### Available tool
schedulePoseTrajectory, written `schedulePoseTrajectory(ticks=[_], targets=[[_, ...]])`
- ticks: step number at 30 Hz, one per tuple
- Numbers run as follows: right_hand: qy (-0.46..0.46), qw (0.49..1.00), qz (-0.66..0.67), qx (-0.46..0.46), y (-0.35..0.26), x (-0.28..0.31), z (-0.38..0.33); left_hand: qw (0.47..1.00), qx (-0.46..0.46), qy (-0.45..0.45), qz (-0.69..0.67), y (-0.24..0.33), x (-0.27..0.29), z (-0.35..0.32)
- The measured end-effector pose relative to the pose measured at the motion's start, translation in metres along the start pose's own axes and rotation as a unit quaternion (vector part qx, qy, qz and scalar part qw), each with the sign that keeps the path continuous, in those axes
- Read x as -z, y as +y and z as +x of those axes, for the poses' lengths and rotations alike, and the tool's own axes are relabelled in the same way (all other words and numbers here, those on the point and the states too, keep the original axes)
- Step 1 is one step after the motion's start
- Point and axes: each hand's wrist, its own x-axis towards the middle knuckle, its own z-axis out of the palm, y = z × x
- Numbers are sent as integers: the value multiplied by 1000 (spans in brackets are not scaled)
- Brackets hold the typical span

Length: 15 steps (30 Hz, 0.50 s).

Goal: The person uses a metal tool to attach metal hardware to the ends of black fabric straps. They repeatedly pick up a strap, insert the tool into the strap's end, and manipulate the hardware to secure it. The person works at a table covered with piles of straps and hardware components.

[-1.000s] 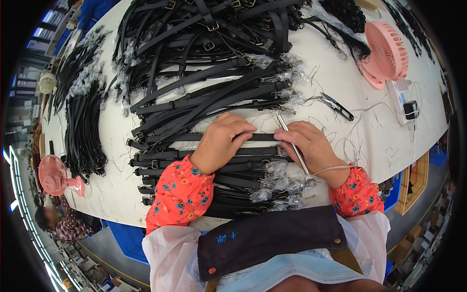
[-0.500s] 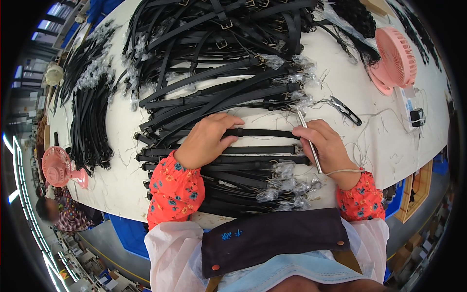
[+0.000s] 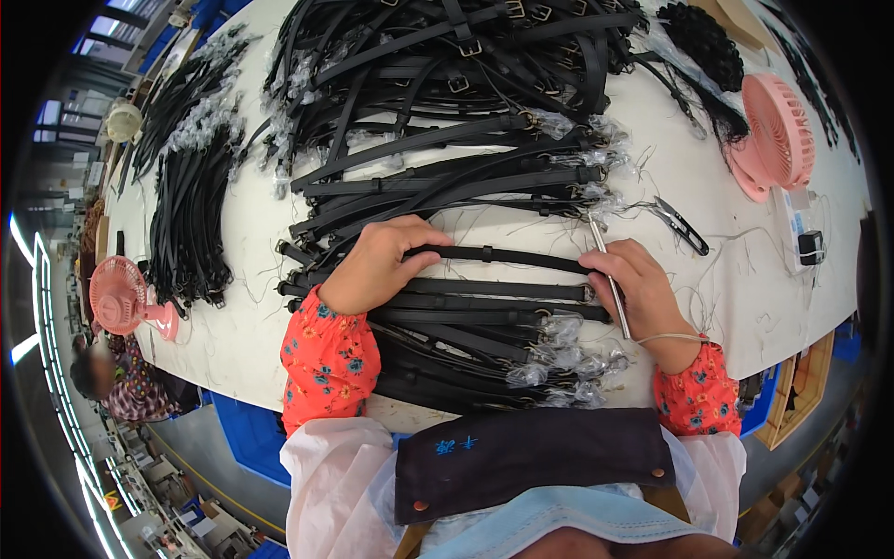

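A narrow black strap (image 3: 521, 257) with a small keeper loop is stretched between my hands, bowed slightly upward. My left hand (image 3: 374, 264) pinches its left part between thumb and fingers. Closed on the strap's right end is my right hand (image 3: 643, 282), which also holds a slim silver rod-shaped tool (image 3: 608, 277) slanting across the fingers. A thin pale cord (image 3: 672, 335) runs by the right wrist. Below the hands lie more black straps (image 3: 484, 290) in a row, several with clear plastic wrapping (image 3: 559, 347) around their right ends. The strap's tip is hidden by my right fingers.
A large heap of black buckled straps (image 3: 456, 56) covers the far middle of the white table (image 3: 745, 298). Black-handled thread snips (image 3: 684, 226) lie right of the hands. Pink fans stand at right (image 3: 775, 130) and left (image 3: 121, 296). Another strap bundle (image 3: 191, 224) lies left.
My left hand has slid left along the strap, away from the keeper loop, and the strap now arches a little. The whole view has shifted slightly.
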Motion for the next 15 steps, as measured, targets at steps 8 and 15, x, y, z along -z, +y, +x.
schedulePoseTrajectory(ticks=[8,15], targets=[[0,1000,2,-12,-1,-2,0,980,-39,103,165,-4,10,-22],[17,998,-57,33,-3,0,3,989,-20,145,15,-7,-11,-14]])
